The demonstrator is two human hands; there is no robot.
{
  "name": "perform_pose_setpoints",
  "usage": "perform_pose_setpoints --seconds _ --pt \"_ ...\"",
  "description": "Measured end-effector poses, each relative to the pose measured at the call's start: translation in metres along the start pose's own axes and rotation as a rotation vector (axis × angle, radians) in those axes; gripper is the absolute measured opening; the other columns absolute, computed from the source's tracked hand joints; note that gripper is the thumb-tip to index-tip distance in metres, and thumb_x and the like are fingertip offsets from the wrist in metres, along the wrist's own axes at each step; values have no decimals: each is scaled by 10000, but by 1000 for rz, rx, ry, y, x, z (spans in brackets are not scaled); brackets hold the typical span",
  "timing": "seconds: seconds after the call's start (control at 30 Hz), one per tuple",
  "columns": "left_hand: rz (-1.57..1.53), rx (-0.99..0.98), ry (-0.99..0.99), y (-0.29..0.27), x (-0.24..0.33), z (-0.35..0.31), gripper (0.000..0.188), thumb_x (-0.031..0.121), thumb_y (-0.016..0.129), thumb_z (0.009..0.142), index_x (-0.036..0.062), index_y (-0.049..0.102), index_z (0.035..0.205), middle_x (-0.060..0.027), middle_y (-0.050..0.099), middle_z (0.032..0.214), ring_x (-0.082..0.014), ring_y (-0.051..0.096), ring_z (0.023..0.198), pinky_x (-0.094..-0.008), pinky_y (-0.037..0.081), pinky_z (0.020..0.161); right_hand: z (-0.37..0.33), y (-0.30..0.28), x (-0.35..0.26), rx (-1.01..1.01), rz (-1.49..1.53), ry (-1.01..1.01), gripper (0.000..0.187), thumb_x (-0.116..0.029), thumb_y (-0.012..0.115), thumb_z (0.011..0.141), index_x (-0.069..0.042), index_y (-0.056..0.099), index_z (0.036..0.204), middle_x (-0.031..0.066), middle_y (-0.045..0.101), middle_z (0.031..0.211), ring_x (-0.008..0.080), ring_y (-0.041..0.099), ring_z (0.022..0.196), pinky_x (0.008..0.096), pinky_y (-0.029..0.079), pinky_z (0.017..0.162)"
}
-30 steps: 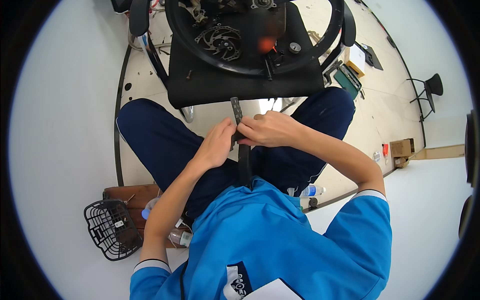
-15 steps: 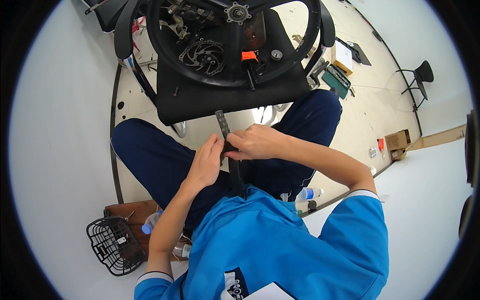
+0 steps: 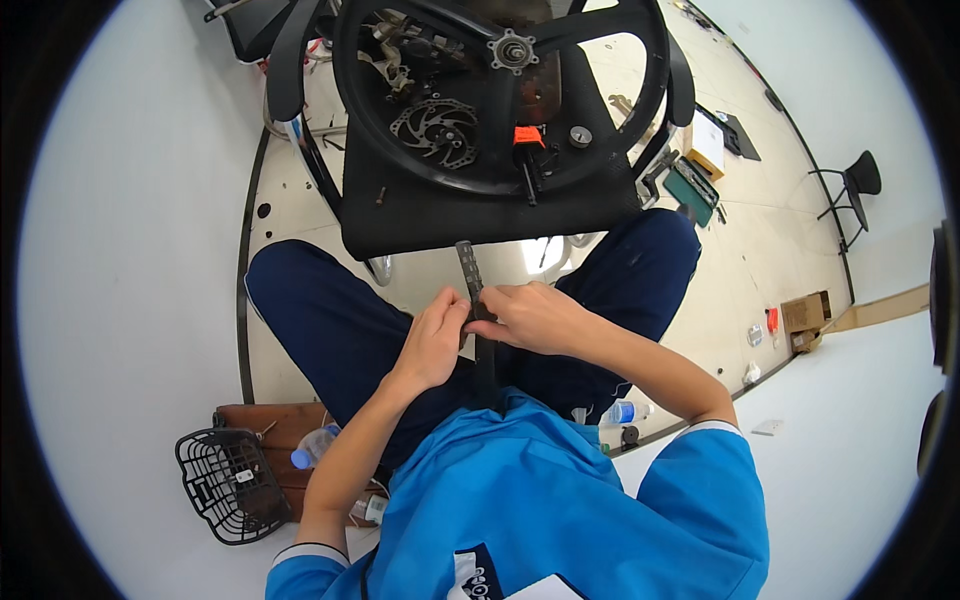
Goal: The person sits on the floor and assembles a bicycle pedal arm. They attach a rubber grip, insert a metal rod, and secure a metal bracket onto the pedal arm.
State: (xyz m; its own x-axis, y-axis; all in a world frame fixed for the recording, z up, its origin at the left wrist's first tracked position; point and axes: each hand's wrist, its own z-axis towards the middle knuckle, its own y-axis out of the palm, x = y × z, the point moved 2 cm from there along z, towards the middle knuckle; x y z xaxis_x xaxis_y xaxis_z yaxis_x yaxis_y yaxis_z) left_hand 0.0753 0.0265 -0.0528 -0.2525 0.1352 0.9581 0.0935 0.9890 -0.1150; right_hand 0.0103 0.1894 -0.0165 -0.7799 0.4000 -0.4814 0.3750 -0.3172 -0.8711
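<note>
Between my knees runs a dark bar with a grey, patterned grip-like end (image 3: 468,263), its lower part lying against my lap. My left hand (image 3: 432,340) closes on its left side, fingers pressed together. From the other side my right hand (image 3: 535,318) pinches the same bar, thumb and fingers meeting just under the patterned part. Both hands are almost touching. What lies under the fingertips is hidden. Beyond them a black chair seat (image 3: 410,222) carries a black spoked wheel (image 3: 505,125), a slotted brake disc (image 3: 438,133) and an orange-and-black tool (image 3: 528,137).
A bolt (image 3: 380,196) and a small round gauge-like part (image 3: 580,136) also lie on the seat. A green tool case (image 3: 690,190) is on the floor at right. At lower left are a black wire basket (image 3: 225,487) and a plastic bottle (image 3: 316,445).
The view has shifted, so the chair and wheel sit lower and further right. Both hands stay on the bar, with a slight change in how the fingers lie.
</note>
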Motion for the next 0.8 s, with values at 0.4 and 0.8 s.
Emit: perform_pose_setpoints --seconds 0.4,0.8 --pt "-589 -204 24 -36 -22 -17 165 212 492 991 54 466 1034 -167 655 1000 -229 681 845 -335 580 712 -14 -54 16 274 372 373 298 -271 697 862 0 577 824 52 393 563 124 377 508 295 325 482" --pt "-295 -418 -191 -46 38 41 181 178 560 928 32 477 997 -121 642 789 -182 637 594 -266 517 562 65 -158 104 666 102 30 159 -137 590 832 20 586 807 57 523 662 115 473 608 255 390 581"
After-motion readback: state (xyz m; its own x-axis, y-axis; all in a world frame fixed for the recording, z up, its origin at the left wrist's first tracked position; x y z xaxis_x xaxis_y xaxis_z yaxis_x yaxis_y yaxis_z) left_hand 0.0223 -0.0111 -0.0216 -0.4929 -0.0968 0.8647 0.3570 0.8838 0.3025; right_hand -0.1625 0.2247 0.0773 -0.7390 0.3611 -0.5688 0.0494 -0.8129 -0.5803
